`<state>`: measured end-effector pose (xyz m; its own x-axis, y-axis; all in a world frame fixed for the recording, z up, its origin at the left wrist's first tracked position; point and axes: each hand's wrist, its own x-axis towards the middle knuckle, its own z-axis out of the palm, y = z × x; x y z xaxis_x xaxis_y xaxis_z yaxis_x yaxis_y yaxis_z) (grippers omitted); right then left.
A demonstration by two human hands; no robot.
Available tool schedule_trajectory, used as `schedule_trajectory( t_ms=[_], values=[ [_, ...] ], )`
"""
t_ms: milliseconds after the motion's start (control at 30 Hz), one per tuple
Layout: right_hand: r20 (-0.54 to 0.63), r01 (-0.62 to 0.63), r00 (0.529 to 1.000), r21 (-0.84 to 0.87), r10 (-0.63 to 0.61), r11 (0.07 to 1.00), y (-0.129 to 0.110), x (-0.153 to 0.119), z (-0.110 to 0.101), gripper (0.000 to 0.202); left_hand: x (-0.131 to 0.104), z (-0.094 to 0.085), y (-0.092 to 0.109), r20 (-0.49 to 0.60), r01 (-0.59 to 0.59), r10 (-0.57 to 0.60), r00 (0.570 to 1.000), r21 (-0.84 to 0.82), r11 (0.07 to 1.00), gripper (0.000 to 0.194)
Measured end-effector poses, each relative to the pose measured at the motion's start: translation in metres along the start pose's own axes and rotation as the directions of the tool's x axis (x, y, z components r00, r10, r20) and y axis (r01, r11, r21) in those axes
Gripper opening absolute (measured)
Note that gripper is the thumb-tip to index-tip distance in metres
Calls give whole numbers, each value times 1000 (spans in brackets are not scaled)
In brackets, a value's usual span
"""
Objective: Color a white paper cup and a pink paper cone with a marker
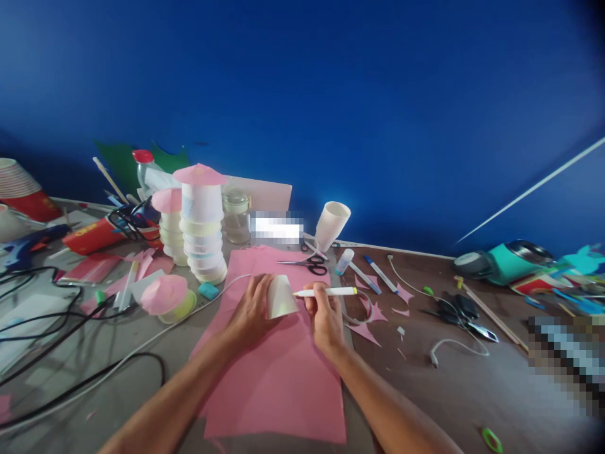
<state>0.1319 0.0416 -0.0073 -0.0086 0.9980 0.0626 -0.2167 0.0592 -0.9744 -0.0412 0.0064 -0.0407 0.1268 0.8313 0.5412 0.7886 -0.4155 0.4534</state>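
A white paper cup point(282, 297) lies on its side over the pink paper sheet point(278, 391). Its left side is in the grip of my left hand point(253, 309), with the fingers curled round it. My right hand point(324, 312) is closed on a white marker point(333, 292) with a yellow end. The marker's tip points left, at the cup's right side; whether it touches the cup I cannot tell. Black scissors point(314, 265) lie at the sheet's back edge, behind both hands.
Stacked cups with pink cone tops point(202, 221) stand at the back left. A cup point(332, 224) is tilted near the wall. Two blue-capped markers point(380, 274), a glue stick point(345, 260) and pink scraps lie to the right. Cables cross the left side. A teal flask point(517, 261) lies far right.
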Motion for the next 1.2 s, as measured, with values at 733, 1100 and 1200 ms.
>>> schedule_trajectory(
  t_ms=[733, 1100, 1200],
  values=[
    [482, 746, 666, -400, -570, 532, 11, -2, -12, 37, 2, 1, 4, -70, 164, -171, 983, -100, 981, 75],
    [669, 840, 538, -474, -513, 264, 3, -3, -16, 33, -7, 10, 0, 60, 202, -199, 978, -48, 978, 89],
    [680, 848, 529, -427, -508, 313, 5, -3, -16, 33, -6, 11, 0, 32, 151, -151, 988, -8, 989, 86]
  ],
)
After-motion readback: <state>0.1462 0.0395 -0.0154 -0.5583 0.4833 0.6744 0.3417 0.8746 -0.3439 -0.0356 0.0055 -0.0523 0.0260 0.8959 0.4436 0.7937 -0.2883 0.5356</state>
